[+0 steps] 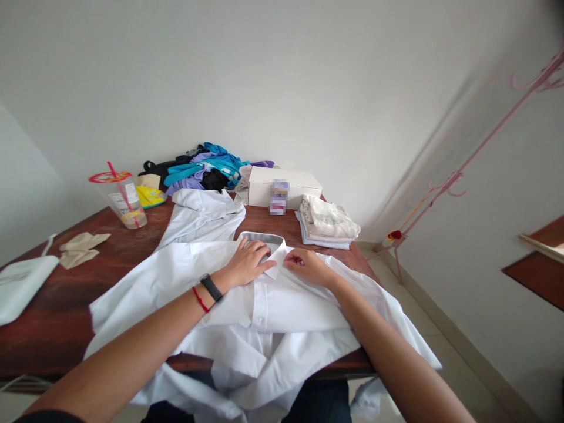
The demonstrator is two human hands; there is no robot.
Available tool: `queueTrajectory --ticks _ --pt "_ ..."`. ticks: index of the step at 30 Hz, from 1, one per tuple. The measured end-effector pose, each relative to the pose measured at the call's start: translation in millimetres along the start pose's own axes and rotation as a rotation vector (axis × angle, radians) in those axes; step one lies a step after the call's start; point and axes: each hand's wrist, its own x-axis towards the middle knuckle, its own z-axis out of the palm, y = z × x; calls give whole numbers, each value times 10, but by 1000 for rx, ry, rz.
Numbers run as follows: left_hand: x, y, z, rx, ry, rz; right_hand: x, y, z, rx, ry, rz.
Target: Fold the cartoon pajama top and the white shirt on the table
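Two bare hands, the left hand [244, 264] and the right hand [315, 267], are at the white pointed collar [278, 256] of a white button-front fabric shirt [304, 311]. The left fingers lie outstretched and unclenched on the collar; the right fingers curl beside its tip, and I cannot tell whether they pinch cloth. A black wristband [211, 287] and a thin red cord bracelet [200, 299] circle the left wrist. The shirt spreads across the dark reddish-brown wooden bench [132, 249], its lower part hanging over the near edge. Beyond it lie a crumpled white garment [200, 214], a stack of folded pale clothes [330, 220], a white rectangular box [300, 190] and a heap of blue, purple and black clothes [207, 167].
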Motion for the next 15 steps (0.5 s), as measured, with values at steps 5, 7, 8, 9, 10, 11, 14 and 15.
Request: queueTrajectory --ticks 5,7,8,9,10,11,14,15 --pt "37 -41 48 -40 5 -28 20 36 45 -34 4 16" --pt "54 -67 80 -56 25 -47 33 22 64 -80 5 27" --pt "60 -80 95 -63 38 -54 35 -1 68 -113 -5 31" --pt "62 -92 111 -68 51 -58 30 -38 66 -152 -22 36" --pt "63 -103 125 -72 63 -60 15 -88 58 -196 -44 42" --pt "61 -113 138 -76 74 -60 -13 -153 42 -245 -71 43" --pt "53 -140 166 -90 97 -52 -194 -403 -44 -389 -173 -11" --pt "53 -148 171 -95 102 -48 -285 -486 -82 -423 -207 -36"
